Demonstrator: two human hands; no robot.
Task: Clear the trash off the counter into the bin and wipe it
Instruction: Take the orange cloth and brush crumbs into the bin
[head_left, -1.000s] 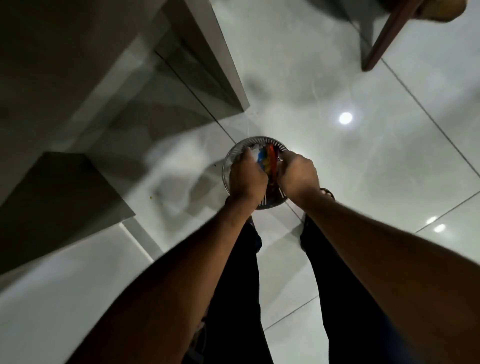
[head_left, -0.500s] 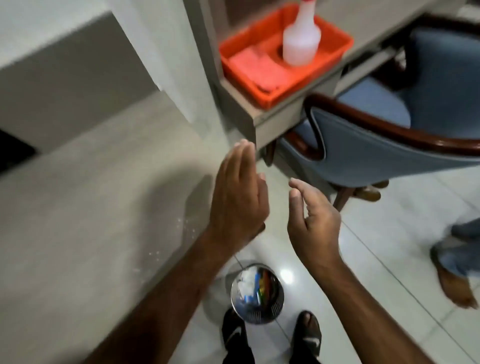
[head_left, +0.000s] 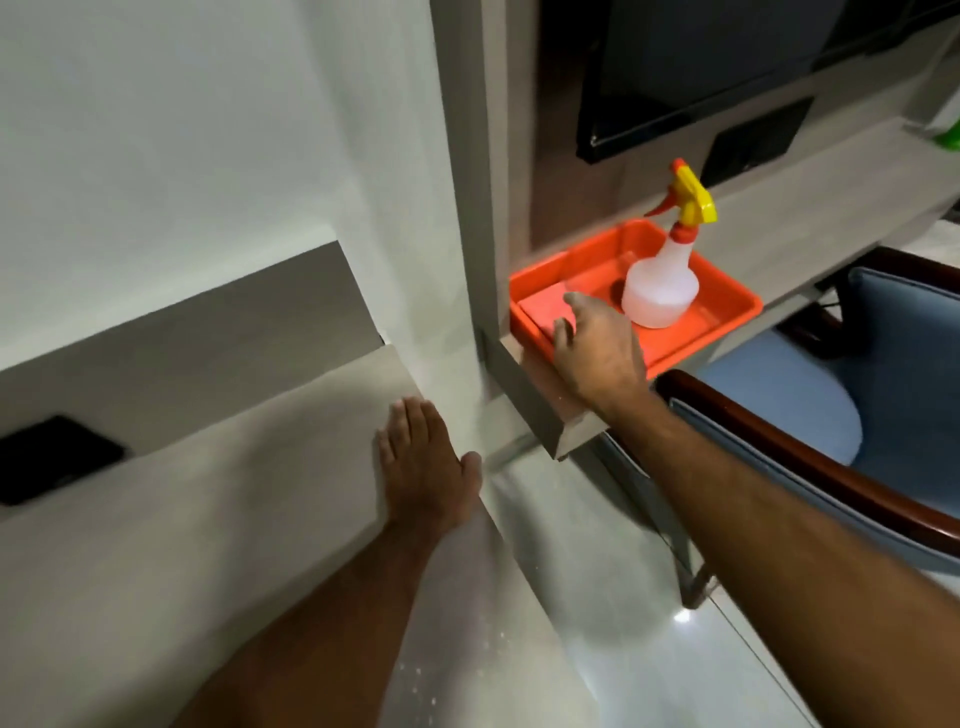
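Observation:
My left hand (head_left: 423, 470) lies flat, palm down, on the right edge of the pale grey counter (head_left: 208, 519), holding nothing. My right hand (head_left: 597, 351) reaches over the near rim of an orange tray (head_left: 727, 317) on a side shelf, fingers spread above a folded pink cloth (head_left: 545, 309) in the tray's left part; I cannot tell whether the fingertips touch it. A white spray bottle (head_left: 660, 283) with a yellow and orange trigger head stands upright in the tray, just right of that hand. The bin is out of view.
A blue padded chair (head_left: 810, 415) with a dark wooden armrest stands under the shelf at the right. A black socket plate (head_left: 52, 457) sits at the counter's left. A dark screen (head_left: 701, 67) hangs above the shelf. Glossy floor tiles (head_left: 649, 649) lie below.
A second ago both hands were down at the round bin on the floor. The view has lifted; the left hand settled on the counter edge and the right hand reached to the orange tray.

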